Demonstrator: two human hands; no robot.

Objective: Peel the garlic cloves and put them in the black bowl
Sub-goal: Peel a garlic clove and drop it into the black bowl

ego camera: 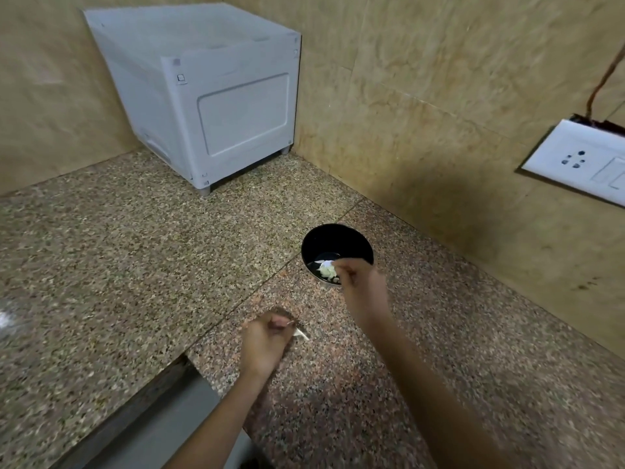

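Observation:
A black bowl [338,243] stands on the granite counter near the right wall. My right hand [360,282] reaches over its near rim and pinches a pale garlic clove [327,269] just above the inside of the bowl. Whether other cloves lie under it I cannot tell. Nearer to me, my left hand [267,340] hovers low over the counter with its fingers curled round a thin white piece of garlic skin [301,333] that sticks out to the right. The frame is slightly blurred by motion.
A white boxy appliance [209,96] stands in the far corner. A white socket plate [581,160] hangs on the right wall. The counter [135,265] has a step-down edge at the near left. A blurred white speck lies at the far left.

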